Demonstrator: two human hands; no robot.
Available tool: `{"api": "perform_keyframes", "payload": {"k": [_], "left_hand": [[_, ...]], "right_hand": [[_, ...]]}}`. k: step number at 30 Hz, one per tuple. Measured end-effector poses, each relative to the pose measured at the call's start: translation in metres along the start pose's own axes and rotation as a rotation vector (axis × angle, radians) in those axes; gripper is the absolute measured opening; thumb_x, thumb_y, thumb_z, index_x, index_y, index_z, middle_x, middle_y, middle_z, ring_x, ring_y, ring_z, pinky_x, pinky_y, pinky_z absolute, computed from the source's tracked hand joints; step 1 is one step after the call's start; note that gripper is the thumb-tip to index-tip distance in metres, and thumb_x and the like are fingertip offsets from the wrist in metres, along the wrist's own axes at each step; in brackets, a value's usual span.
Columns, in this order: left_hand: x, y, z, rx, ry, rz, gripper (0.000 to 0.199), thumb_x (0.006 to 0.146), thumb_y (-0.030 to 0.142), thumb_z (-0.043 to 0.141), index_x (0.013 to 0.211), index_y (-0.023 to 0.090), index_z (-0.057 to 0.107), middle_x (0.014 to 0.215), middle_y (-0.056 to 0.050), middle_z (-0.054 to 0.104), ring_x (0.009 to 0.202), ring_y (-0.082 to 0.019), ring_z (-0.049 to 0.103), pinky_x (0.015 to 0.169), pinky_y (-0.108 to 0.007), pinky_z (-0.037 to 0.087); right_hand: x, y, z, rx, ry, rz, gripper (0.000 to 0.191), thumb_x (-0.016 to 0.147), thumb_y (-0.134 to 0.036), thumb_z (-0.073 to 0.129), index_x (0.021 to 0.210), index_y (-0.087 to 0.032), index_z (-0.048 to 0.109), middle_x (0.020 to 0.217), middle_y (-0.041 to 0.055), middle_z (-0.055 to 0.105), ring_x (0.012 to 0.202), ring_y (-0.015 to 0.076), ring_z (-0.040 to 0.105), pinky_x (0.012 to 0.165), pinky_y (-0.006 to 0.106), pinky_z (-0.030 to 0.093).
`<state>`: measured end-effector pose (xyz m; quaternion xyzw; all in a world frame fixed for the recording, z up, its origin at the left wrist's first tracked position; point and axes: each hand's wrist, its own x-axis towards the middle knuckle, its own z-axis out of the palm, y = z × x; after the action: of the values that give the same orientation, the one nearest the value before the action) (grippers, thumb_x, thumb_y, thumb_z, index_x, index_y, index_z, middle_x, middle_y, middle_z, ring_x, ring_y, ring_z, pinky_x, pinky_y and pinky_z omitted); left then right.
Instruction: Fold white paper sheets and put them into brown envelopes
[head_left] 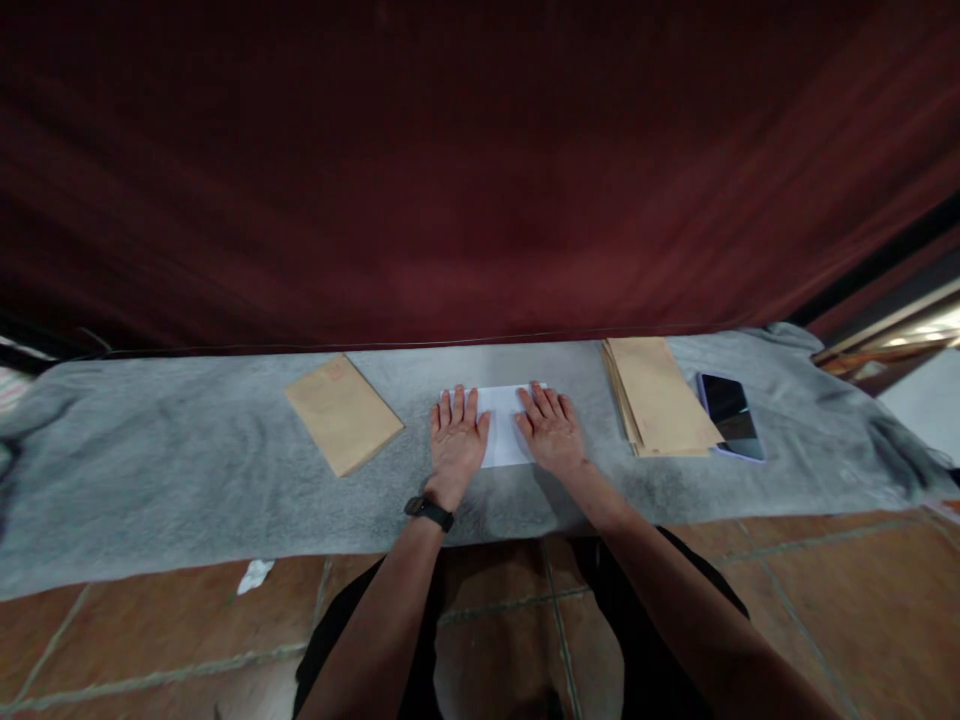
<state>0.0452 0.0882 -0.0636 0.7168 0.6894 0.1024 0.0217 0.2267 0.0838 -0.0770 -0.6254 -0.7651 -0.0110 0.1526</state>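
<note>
A white sheet of paper (503,428) lies flat on the grey cloth in front of me. My left hand (457,435) rests palm down on its left part, fingers spread and pointing away from me. On the paper's right part my right hand (551,428) lies flat in the same way, its fingers apart. Both palms cover the paper's side edges, and its middle shows between my thumbs. To the left is a brown envelope (343,415), turned at an angle. Several brown envelopes (664,395) sit in a loose stack to the right.
A phone (731,415) lies beside the right stack, close to its corner. The grey cloth (187,460) covers a long narrow surface against a dark red hanging (480,180). A crumpled white scrap (256,576) is on the tiled floor (855,590) near the front edge.
</note>
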Motion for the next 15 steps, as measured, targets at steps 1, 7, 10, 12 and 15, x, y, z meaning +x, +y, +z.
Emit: {"api": "perform_keyframes", "payload": {"k": [1, 7, 10, 12, 15], "left_hand": [[0.000, -0.001, 0.000, 0.003, 0.002, 0.000, 0.059, 0.104, 0.044, 0.033, 0.157, 0.018, 0.039, 0.165, -0.010, 0.031, 0.155, -0.033, 0.022, 0.126, -0.052, 0.018], [-0.003, -0.001, -0.001, 0.000, 0.002, 0.025, 0.074, 0.100, 0.061, 0.039, 0.158, 0.015, 0.036, 0.166, -0.015, 0.027, 0.155, -0.036, 0.021, 0.125, -0.052, 0.018], [-0.003, -0.001, -0.003, 0.006, -0.005, 0.016, 0.074, 0.098, 0.063, 0.041, 0.158, 0.019, 0.036, 0.167, -0.014, 0.027, 0.155, -0.036, 0.020, 0.125, -0.053, 0.019], [-0.004, 0.000, -0.003, 0.009, -0.004, 0.017, 0.072, 0.098, 0.063, 0.041, 0.157, 0.021, 0.038, 0.167, -0.014, 0.026, 0.155, -0.036, 0.021, 0.124, -0.054, 0.019], [-0.004, 0.000, -0.002, -0.002, 0.009, 0.029, 0.067, 0.099, 0.060, 0.042, 0.156, 0.026, 0.040, 0.168, -0.012, 0.025, 0.155, -0.037, 0.020, 0.124, -0.056, 0.017]], "right_hand": [[-0.001, 0.003, 0.000, -0.006, -0.002, 0.007, 0.054, 0.107, -0.042, 0.034, 0.155, -0.020, 0.042, 0.162, 0.0115, 0.038, 0.145, 0.0324, 0.040, 0.119, 0.051, 0.024], [-0.005, 0.022, -0.003, -0.021, -0.019, 0.053, 0.056, 0.107, -0.042, 0.034, 0.156, -0.016, 0.039, 0.161, 0.0124, 0.038, 0.146, 0.0323, 0.038, 0.120, 0.052, 0.022], [-0.007, 0.025, -0.007, -0.024, -0.001, 0.083, 0.056, 0.106, -0.038, 0.034, 0.155, -0.011, 0.040, 0.161, 0.0153, 0.038, 0.147, 0.0334, 0.036, 0.121, 0.054, 0.022], [-0.009, 0.021, -0.009, -0.007, 0.009, 0.069, 0.055, 0.106, -0.034, 0.034, 0.154, -0.008, 0.042, 0.161, 0.0168, 0.038, 0.148, 0.0330, 0.036, 0.121, 0.054, 0.022], [-0.008, 0.005, -0.010, 0.069, -0.022, -0.050, 0.052, 0.105, -0.029, 0.032, 0.153, -0.011, 0.043, 0.162, 0.0127, 0.037, 0.148, 0.0278, 0.037, 0.123, 0.049, 0.025]]}}
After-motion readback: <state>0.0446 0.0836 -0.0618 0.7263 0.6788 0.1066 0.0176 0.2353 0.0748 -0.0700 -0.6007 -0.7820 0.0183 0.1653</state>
